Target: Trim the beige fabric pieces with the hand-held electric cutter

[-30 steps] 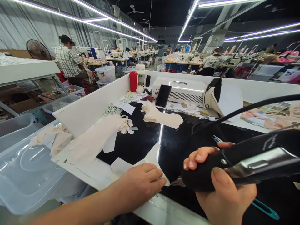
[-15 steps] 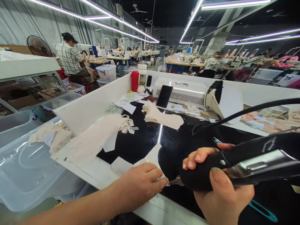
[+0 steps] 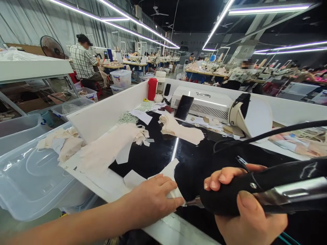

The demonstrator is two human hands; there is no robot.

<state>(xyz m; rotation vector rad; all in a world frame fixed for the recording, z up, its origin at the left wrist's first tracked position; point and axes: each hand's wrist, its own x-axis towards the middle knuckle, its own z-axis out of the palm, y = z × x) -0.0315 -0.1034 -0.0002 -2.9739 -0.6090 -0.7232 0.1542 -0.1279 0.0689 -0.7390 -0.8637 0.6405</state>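
The pale fabric piece lies at the near edge of the glossy black work surface, partly under the left hand. That hand's fingers lie close together across the cloth; whether they also pinch it from below cannot be told. The right hand is wrapped around a black handheld tool, thumb on the near side and fingers over the far side. The tool's metal tip points at the fabric's near corner, just beside the left fingertips; actual contact is too small to make out.

Working well here likely means pressing the cloth flat, bringing the tip in low and steady, and keeping the left fingertips behind the edge it meets. The tool's bulky body calls for a firm wrist so that the tip does not wander.

A black cable arches above the tool and could drag on it. A slim metal implement lies just beyond the right fingers, and a teal implement below that hand, both easy to knock. A white sheet lies beside the fabric, a cream fabric stack farther back, and a smartphone leans against a white vented box.
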